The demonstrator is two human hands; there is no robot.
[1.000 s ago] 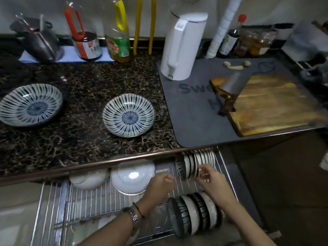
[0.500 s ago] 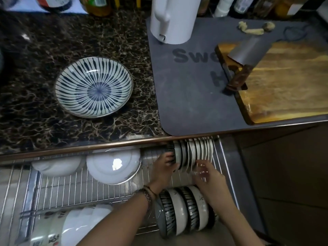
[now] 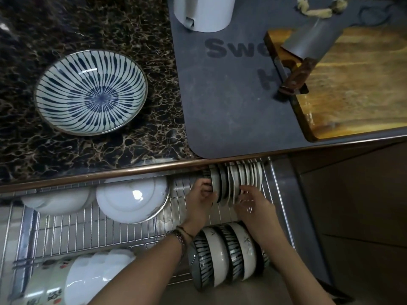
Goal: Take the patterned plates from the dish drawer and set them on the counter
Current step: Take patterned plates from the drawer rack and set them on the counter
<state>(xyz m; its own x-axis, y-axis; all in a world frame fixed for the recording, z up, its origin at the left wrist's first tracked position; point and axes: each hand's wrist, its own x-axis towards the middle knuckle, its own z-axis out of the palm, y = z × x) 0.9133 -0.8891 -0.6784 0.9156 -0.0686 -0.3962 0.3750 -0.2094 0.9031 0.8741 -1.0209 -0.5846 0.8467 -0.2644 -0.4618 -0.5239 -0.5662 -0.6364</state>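
Note:
One blue-striped patterned plate (image 3: 90, 92) lies flat on the dark marble counter (image 3: 92, 23). Below the counter edge the wire dish drawer (image 3: 72, 227) is pulled out. At its back right a row of upright plates (image 3: 236, 179) stands on edge, partly hidden under the counter lip. My left hand (image 3: 201, 195) presses its fingers against the left end of that row, on a striped plate's rim. My right hand (image 3: 253, 204) rests its fingertips on the front edges of the white plates. Neither hand has lifted a plate clear of the rack.
A grey mat (image 3: 224, 95) carries a white kettle (image 3: 203, 13) and a wooden cutting board (image 3: 356, 84) with a cleaver (image 3: 308, 47). In the drawer lie white bowls (image 3: 132, 199), stacked cups (image 3: 72, 280) and a row of striped and white bowls (image 3: 226, 256).
The view has tilted down and closer, so the far-left plate left the frame. Both hands moved back onto the upright plate row, the left now touching its left end.

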